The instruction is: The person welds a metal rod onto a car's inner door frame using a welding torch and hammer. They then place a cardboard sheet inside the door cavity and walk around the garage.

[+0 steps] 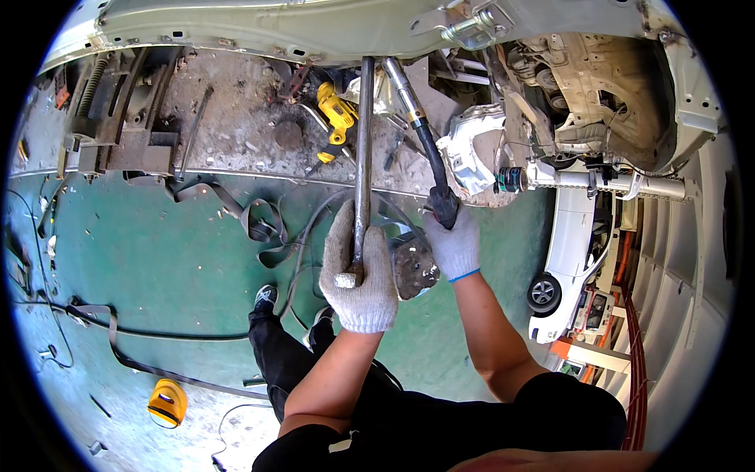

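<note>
My left hand point(359, 271), in a white knitted work glove, is closed round the lower end of a long metal bar point(363, 149). The bar runs up and away to the lower edge of a pale green car body panel point(338, 27). My right hand point(458, 242), gloved as well, grips the black handle of a welding torch point(429, 149) with a brass-coloured collar and a silver nozzle. The nozzle points up toward the same panel edge, just right of the bar. Whether either tip touches the panel I cannot tell. Between my hands, below them, sits a dark, stained block point(414, 269).
A yellow power tool point(336, 116) lies on the dirty metal platform point(236, 118) left of the bar. Straps point(263, 236) and cables cross the green floor. A yellow case point(167, 403) stands lower left. At right are a horizontal metal tube point(653, 187) and a white car point(568, 252).
</note>
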Demonstrator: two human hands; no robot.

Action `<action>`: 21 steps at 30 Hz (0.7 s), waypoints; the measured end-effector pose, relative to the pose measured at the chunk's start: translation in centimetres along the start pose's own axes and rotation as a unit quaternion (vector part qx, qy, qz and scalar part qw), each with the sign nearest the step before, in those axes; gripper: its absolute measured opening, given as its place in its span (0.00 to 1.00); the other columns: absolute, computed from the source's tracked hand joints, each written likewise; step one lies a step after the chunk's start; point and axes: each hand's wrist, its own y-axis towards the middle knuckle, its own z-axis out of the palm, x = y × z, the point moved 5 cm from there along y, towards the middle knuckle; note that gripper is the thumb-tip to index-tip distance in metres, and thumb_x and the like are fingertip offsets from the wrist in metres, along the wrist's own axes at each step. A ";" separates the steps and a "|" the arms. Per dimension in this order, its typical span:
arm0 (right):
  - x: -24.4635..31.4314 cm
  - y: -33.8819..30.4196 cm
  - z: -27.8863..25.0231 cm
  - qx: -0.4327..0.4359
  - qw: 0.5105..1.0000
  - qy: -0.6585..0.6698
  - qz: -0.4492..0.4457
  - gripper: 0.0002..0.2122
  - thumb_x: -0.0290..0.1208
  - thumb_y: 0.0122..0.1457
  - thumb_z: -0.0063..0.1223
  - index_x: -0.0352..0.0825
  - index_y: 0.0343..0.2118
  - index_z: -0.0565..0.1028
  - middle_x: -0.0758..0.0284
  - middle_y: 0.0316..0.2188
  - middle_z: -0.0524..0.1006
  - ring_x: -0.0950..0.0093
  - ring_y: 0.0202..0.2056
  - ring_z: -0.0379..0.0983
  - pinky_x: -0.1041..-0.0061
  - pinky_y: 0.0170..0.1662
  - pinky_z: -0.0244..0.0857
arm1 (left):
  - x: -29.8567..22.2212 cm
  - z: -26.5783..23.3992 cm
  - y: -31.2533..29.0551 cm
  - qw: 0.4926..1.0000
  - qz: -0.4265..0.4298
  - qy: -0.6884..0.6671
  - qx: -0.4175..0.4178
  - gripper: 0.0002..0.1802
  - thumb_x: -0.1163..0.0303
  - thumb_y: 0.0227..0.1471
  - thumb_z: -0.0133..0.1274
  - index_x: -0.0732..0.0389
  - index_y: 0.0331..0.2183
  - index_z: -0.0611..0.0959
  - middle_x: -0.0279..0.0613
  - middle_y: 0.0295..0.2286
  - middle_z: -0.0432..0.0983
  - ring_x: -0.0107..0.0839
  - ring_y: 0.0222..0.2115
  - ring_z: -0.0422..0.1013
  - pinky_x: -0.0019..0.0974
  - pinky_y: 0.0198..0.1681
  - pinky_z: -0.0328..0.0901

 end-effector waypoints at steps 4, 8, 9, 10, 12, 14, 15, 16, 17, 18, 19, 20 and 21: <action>0.3 -0.4 0.2 0.000 1.000 -0.008 0.005 0.12 0.33 0.54 0.62 0.30 0.36 0.78 0.62 0.24 0.77 0.74 0.26 0.73 0.69 0.35 0.70 | 0.1 0.0 0.1 1.000 -0.006 -0.005 -0.007 0.23 0.79 0.62 0.54 0.69 0.58 0.76 0.33 0.30 0.76 0.16 0.23 0.66 0.22 0.25 0.62; 0.2 -0.4 0.2 0.009 1.000 0.016 0.014 0.16 0.37 0.54 0.62 0.31 0.40 0.77 0.54 0.30 0.80 0.59 0.33 0.78 0.64 0.39 0.72 | 0.0 0.1 0.2 1.000 -0.006 -0.021 -0.007 0.23 0.78 0.62 0.55 0.68 0.58 0.76 0.33 0.30 0.76 0.15 0.22 0.66 0.23 0.25 0.62; 0.3 -0.5 0.2 0.019 0.999 0.025 0.025 0.18 0.39 0.54 0.62 0.32 0.42 0.77 0.50 0.33 0.82 0.52 0.36 0.81 0.61 0.42 0.73 | 0.0 0.0 0.2 1.000 -0.003 -0.017 -0.007 0.23 0.78 0.62 0.55 0.68 0.58 0.76 0.33 0.30 0.76 0.15 0.22 0.66 0.23 0.24 0.62; 0.2 -0.5 0.3 0.025 0.999 0.026 0.029 0.18 0.39 0.54 0.62 0.32 0.42 0.77 0.50 0.33 0.82 0.52 0.37 0.81 0.61 0.42 0.73 | -0.1 0.0 0.2 1.000 0.002 -0.004 -0.008 0.23 0.78 0.62 0.55 0.68 0.58 0.76 0.33 0.30 0.76 0.15 0.22 0.65 0.22 0.24 0.62; -0.1 -0.3 0.5 0.033 0.998 0.031 0.035 0.17 0.40 0.54 0.62 0.33 0.42 0.77 0.50 0.34 0.81 0.51 0.38 0.80 0.60 0.43 0.73 | -0.2 0.1 0.3 1.000 0.008 -0.011 -0.008 0.23 0.77 0.62 0.55 0.68 0.58 0.76 0.33 0.30 0.77 0.14 0.21 0.65 0.22 0.24 0.61; 0.2 -0.6 0.1 0.014 1.000 0.001 -0.014 0.18 0.41 0.54 0.60 0.34 0.42 0.77 0.50 0.32 0.81 0.51 0.37 0.80 0.58 0.43 0.73 | -0.9 0.4 0.4 1.000 0.020 -0.023 -0.006 0.23 0.76 0.62 0.55 0.67 0.58 0.76 0.33 0.30 0.77 0.14 0.21 0.65 0.22 0.23 0.61; 0.2 -0.7 0.1 0.002 1.000 0.011 -0.025 0.18 0.41 0.55 0.60 0.34 0.42 0.77 0.50 0.32 0.81 0.51 0.36 0.80 0.58 0.43 0.73 | -1.2 0.5 0.1 1.000 -0.013 -0.023 -0.001 0.23 0.77 0.62 0.55 0.67 0.58 0.76 0.33 0.30 0.77 0.14 0.21 0.64 0.22 0.22 0.61; 0.1 -0.7 0.0 0.010 1.000 0.017 -0.012 0.17 0.41 0.55 0.60 0.34 0.42 0.77 0.50 0.32 0.81 0.51 0.36 0.80 0.58 0.43 0.73 | -1.7 0.7 -0.2 0.999 -0.045 -0.022 0.002 0.23 0.77 0.62 0.55 0.67 0.58 0.76 0.33 0.30 0.77 0.14 0.20 0.64 0.23 0.22 0.60; 0.5 -0.8 0.0 0.020 0.999 0.025 -0.002 0.17 0.41 0.55 0.60 0.34 0.42 0.77 0.50 0.31 0.81 0.51 0.36 0.80 0.58 0.43 0.73 | -1.6 0.7 0.0 0.998 -0.054 -0.034 -0.010 0.23 0.77 0.62 0.55 0.67 0.58 0.76 0.33 0.30 0.77 0.14 0.19 0.63 0.23 0.21 0.60; 0.9 -0.9 0.0 0.030 0.999 0.034 0.009 0.17 0.41 0.55 0.60 0.34 0.42 0.78 0.50 0.31 0.82 0.51 0.36 0.81 0.59 0.43 0.73 | -1.5 0.8 0.1 0.997 -0.051 -0.061 -0.009 0.23 0.77 0.62 0.55 0.67 0.58 0.76 0.33 0.30 0.77 0.14 0.19 0.63 0.23 0.21 0.60; 1.6 -1.0 -0.1 0.041 0.998 0.043 0.013 0.17 0.41 0.55 0.60 0.34 0.42 0.78 0.51 0.32 0.82 0.51 0.36 0.81 0.59 0.43 0.73 | -1.4 0.8 0.1 0.995 -0.048 -0.089 -0.008 0.23 0.77 0.62 0.55 0.67 0.58 0.76 0.33 0.31 0.77 0.14 0.19 0.62 0.23 0.21 0.59; 2.4 -1.3 -0.7 0.049 0.997 0.050 0.019 0.17 0.40 0.55 0.60 0.34 0.42 0.78 0.51 0.32 0.82 0.52 0.36 0.81 0.59 0.43 0.73 | -1.2 0.8 0.1 0.995 -0.045 -0.089 -0.009 0.23 0.78 0.62 0.56 0.67 0.58 0.76 0.34 0.31 0.77 0.14 0.19 0.62 0.23 0.21 0.59; 2.8 -1.4 -1.0 0.057 0.996 0.058 0.026 0.16 0.40 0.55 0.60 0.34 0.41 0.78 0.51 0.32 0.82 0.52 0.36 0.81 0.59 0.43 0.73 | -1.1 0.7 0.1 0.995 -0.042 -0.090 -0.011 0.23 0.78 0.61 0.56 0.67 0.58 0.76 0.34 0.31 0.77 0.14 0.19 0.63 0.23 0.20 0.59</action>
